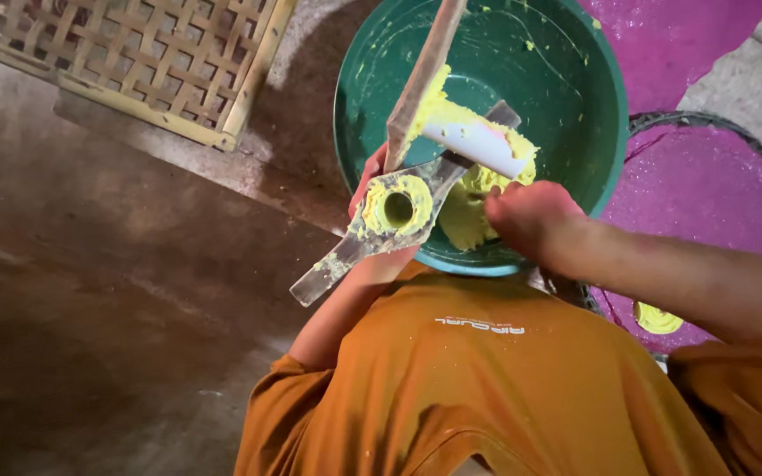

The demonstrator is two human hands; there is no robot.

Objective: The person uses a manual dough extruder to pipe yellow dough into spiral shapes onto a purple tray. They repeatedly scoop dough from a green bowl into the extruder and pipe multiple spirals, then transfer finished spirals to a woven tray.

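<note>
A green plastic basin [575, 132] smeared with yellow dough sits in front of me. My left hand [369, 181] grips a wooden press [328, 269] from underneath, mostly hidden by it. The press has a round hole [398, 209] ringed with yellow dough. A hinged wooden lever [421, 75] rises from the press, carrying a white cylinder plunger [478, 143] coated in dough. My right hand [529, 216] is curled, fingers down, into a lump of yellow dough [467, 216] at the basin's near side.
A woven bamboo tray [152, 62] lies at the upper left on the brown concrete floor [90, 291]. Round pink glittery mats [707, 185] lie to the right, one with a small yellow dough piece [659, 317]. My orange shirt [487, 388] fills the bottom.
</note>
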